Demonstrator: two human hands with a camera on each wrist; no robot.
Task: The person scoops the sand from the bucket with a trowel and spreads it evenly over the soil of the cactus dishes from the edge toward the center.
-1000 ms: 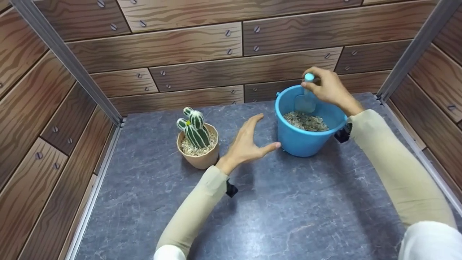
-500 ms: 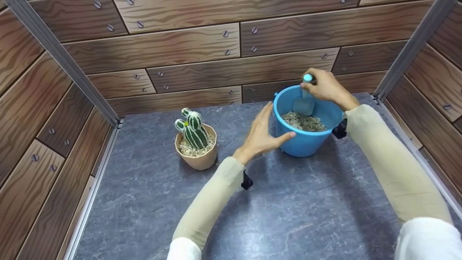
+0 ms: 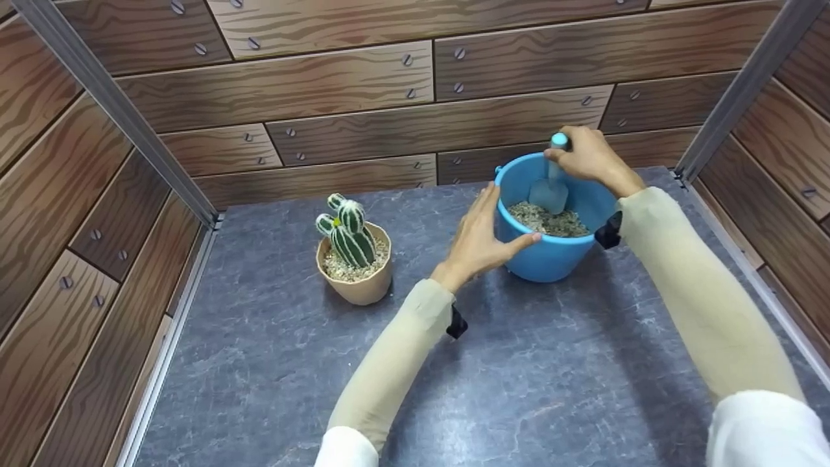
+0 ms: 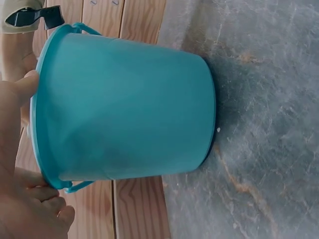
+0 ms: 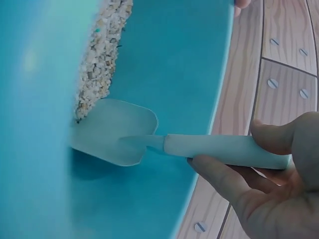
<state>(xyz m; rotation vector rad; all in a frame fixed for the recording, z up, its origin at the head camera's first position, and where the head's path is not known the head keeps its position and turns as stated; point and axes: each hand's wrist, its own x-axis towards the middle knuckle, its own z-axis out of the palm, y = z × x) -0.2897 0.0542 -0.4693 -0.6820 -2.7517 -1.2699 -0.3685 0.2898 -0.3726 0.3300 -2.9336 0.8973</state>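
Observation:
A blue bucket [image 3: 545,257] with gravel [image 3: 551,219] in its bottom stands upright toward the back right. My right hand [image 3: 589,155] reaches over its rim and grips the handle of a small pale-blue garden trowel [image 5: 114,129]. The trowel's blade points down inside the bucket, its tip at the gravel. My left hand [image 3: 478,240] rests against the near left of the bucket rim, thumb and fairly straight fingers spread along it. In the left wrist view the thumb lies over the bucket's rim [image 4: 42,124], the fingers near the handle's lower end.
Left of my left hand a potted cactus [image 3: 353,240] stands in a tan pot [image 3: 360,290] topped with pale gravel. Wood-patterned walls [image 3: 350,78] enclose the dark marbled table [image 3: 272,363] at the back and both sides.
My left hand has moved right from beside the pot to the bucket's rim. My right hand has lowered the trowel slightly, bringing the blade down to the gravel.

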